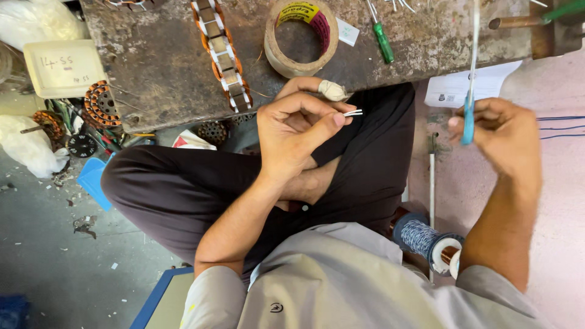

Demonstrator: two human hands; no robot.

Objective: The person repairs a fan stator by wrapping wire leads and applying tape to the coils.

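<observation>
Mid-frame: your left hand (292,131) pinches two thin white sleeve ends (352,113) between thumb and forefinger, fingers closed tight on them, tips pointing right. Right of frame: your right hand (503,131) is clamped on blue-handled scissors (468,116), blade running up toward the top edge. The hands are well apart. Upper centre, on the worn bench (170,55): a roll of brown tape (301,36), a green screwdriver (383,39), a strip of copper-wound stator pieces (222,55). Lower right, by your knee: a spool of bluish wire (423,239).
</observation>
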